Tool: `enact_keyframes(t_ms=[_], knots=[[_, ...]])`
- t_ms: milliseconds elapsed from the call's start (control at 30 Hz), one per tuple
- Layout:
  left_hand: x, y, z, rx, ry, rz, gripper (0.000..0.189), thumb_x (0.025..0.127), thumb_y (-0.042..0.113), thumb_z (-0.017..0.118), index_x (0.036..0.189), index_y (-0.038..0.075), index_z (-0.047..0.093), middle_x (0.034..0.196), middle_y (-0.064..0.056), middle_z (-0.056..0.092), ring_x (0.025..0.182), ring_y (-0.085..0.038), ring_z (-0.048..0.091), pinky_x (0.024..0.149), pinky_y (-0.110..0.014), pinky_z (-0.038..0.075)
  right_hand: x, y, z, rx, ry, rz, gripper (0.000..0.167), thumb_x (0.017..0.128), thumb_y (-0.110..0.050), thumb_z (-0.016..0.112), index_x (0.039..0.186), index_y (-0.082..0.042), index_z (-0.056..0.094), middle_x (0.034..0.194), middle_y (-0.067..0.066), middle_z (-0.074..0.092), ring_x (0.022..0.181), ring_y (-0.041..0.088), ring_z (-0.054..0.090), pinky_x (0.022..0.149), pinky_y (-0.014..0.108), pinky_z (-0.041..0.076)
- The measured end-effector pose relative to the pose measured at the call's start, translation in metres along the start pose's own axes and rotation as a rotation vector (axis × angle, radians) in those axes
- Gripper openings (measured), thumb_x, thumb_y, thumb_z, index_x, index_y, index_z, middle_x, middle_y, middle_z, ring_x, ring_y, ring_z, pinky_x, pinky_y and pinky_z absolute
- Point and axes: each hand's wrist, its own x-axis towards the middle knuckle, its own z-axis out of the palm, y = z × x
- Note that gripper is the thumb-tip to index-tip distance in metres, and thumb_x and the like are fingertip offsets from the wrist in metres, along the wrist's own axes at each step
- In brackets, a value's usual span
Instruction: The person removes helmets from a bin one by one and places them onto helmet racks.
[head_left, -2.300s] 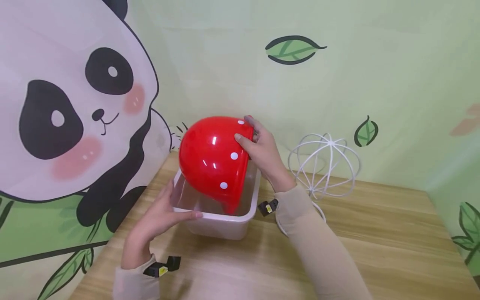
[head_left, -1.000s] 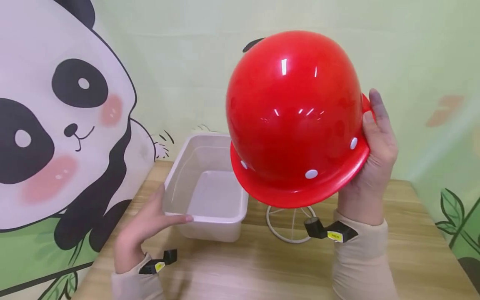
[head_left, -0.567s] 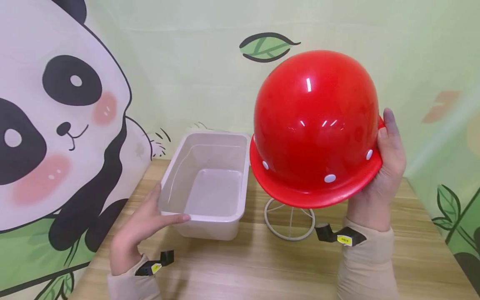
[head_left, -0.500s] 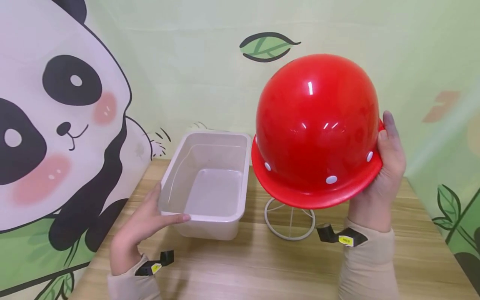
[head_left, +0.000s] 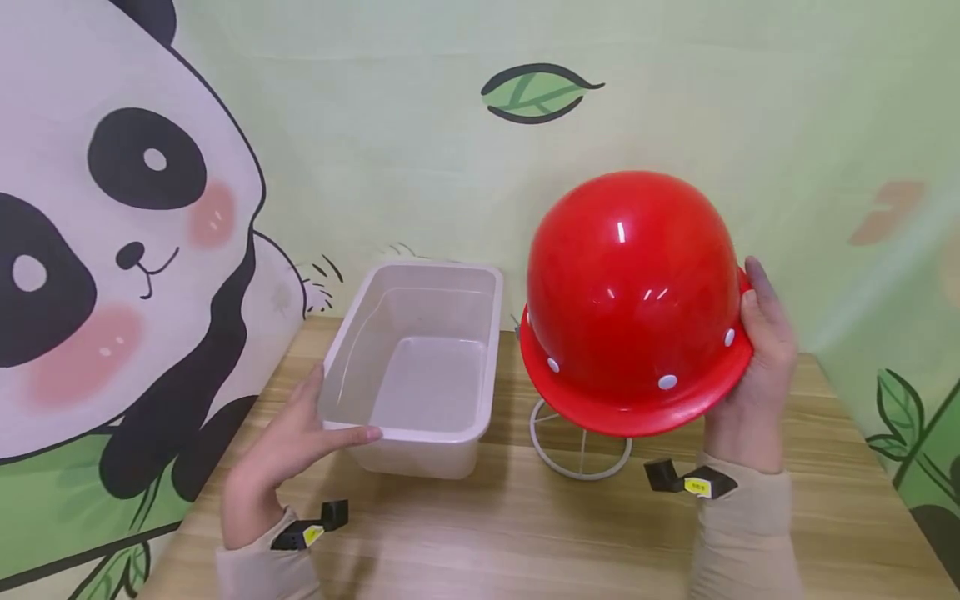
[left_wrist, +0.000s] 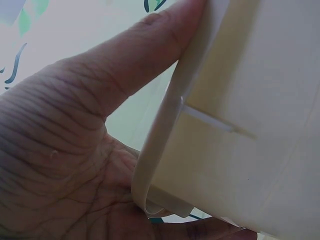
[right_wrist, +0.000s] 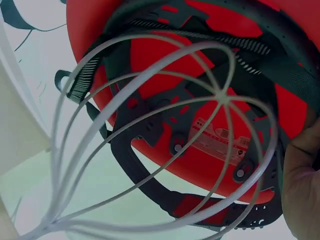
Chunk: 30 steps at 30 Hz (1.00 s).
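A glossy red safety helmet [head_left: 633,300] with white rivets hangs upright over a white wire stand, gripped at its right brim by my right hand [head_left: 767,358]. From the head view only the stand's base ring [head_left: 585,477] shows below the brim. In the right wrist view, the stand's domed wire top [right_wrist: 222,98] is in front of the helmet's black inner straps [right_wrist: 135,155]; whether they touch I cannot tell. My left hand [head_left: 288,442] holds the near-left corner of an off-white plastic bin [head_left: 420,460], thumb on the front rim, fingers along its left side.
The bin stands left of the stand on a wooden table [head_left: 480,550]. A green wall sheet [head_left: 390,167] with a printed panda [head_left: 157,242] and leaves closes off the back, left and right sides.
My right hand has lifted the helmet out of the bin, carried it right and turned it upright. Over the last half second it has lowered over the stand. The left hand has stayed on the bin.
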Motion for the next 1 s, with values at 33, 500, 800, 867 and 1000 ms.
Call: enact_keyframes(t_ms=[33, 500, 800, 867, 1000], knots=[[0.0, 0.0, 0.0, 0.01, 0.001, -0.008, 0.119, 0.072, 0.042, 0.091, 0.16, 0.013, 0.016, 0.14, -0.018, 0.047, 0.119, -0.035, 0.054, 0.098, -0.051, 0.045, 0.0, 0.001, -0.003, -0.023, 0.007, 0.011, 0.047, 0.098, -0.002, 0.057, 0.144, 0.0, 0.048, 0.124, 0.019, 0.061, 0.107, 0.031, 0.065, 0.088, 0.039, 0.058], [-0.001, 0.001, 0.002, 0.033, 0.004, -0.03, 0.124, 0.072, 0.045, 0.09, 0.161, 0.013, 0.011, 0.143, -0.019, 0.044, 0.121, -0.036, 0.052, 0.1, -0.053, 0.043, -0.007, 0.02, -0.038, 0.116, -0.202, 0.13, 0.041, 0.102, -0.004, 0.05, 0.142, 0.003, 0.047, 0.122, 0.017, 0.063, 0.109, 0.032, 0.063, 0.087, 0.039, 0.058], [0.001, 0.002, 0.001, 0.017, -0.001, -0.012, 0.121, 0.072, 0.043, 0.091, 0.16, 0.012, 0.014, 0.141, -0.019, 0.046, 0.12, -0.036, 0.053, 0.099, -0.052, 0.045, -0.016, 0.008, -0.061, -0.509, 0.04, 0.146, 0.047, 0.101, -0.024, 0.06, 0.144, -0.007, 0.055, 0.129, 0.007, 0.063, 0.11, 0.018, 0.064, 0.084, 0.027, 0.057], [0.0, 0.001, 0.0, 0.022, 0.0, -0.016, 0.121, 0.072, 0.044, 0.091, 0.16, 0.012, 0.014, 0.141, -0.018, 0.046, 0.12, -0.036, 0.053, 0.099, -0.052, 0.045, -0.016, 0.004, -0.064, -0.656, 0.043, 0.153, 0.047, 0.1, -0.027, 0.061, 0.144, -0.009, 0.055, 0.129, 0.006, 0.063, 0.107, 0.016, 0.065, 0.083, 0.025, 0.057], [-0.001, 0.0, -0.001, 0.035, -0.001, -0.026, 0.121, 0.072, 0.045, 0.09, 0.16, 0.012, 0.014, 0.141, -0.019, 0.045, 0.12, -0.036, 0.052, 0.099, -0.053, 0.044, -0.016, -0.001, -0.069, -0.839, 0.015, 0.156, 0.048, 0.1, -0.031, 0.061, 0.145, -0.014, 0.055, 0.124, 0.003, 0.065, 0.099, 0.013, 0.068, 0.078, 0.023, 0.057]])
